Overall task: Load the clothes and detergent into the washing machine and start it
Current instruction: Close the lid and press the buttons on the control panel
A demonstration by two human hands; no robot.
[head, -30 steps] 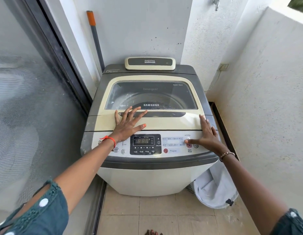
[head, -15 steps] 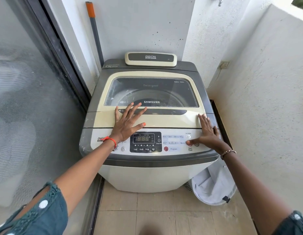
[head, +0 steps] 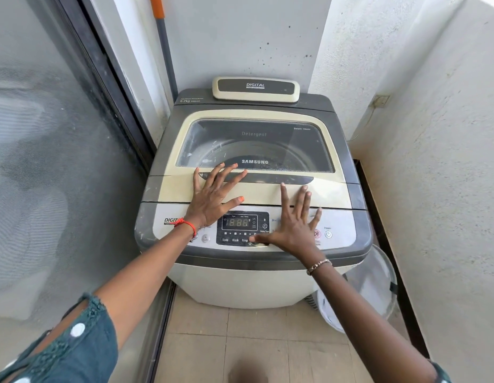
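A grey and cream top-loading washing machine [head: 268, 286] stands in a narrow corner with its glass-windowed lid [head: 254, 145] closed. My left hand [head: 212, 197] lies flat with spread fingers on the lid's front edge, near the dark handle recess. My right hand [head: 294, 225] rests open over the control panel [head: 240, 228], thumb tip touching the lower buttons under the lit "1888" display. No clothes or detergent show outside the drum; the drum's contents are unclear through the window.
A sliding glass door [head: 46, 161] bounds the left side, white walls [head: 447, 161] the back and right. A grey pole with an orange grip [head: 164, 45] leans in the back corner. A white laundry basket [head: 373, 288] sits right of the machine on the tiled floor [head: 254, 349].
My right hand has slid left from the start button area at the panel's right end to the middle buttons under the display. The left hand stays flat on the lid.
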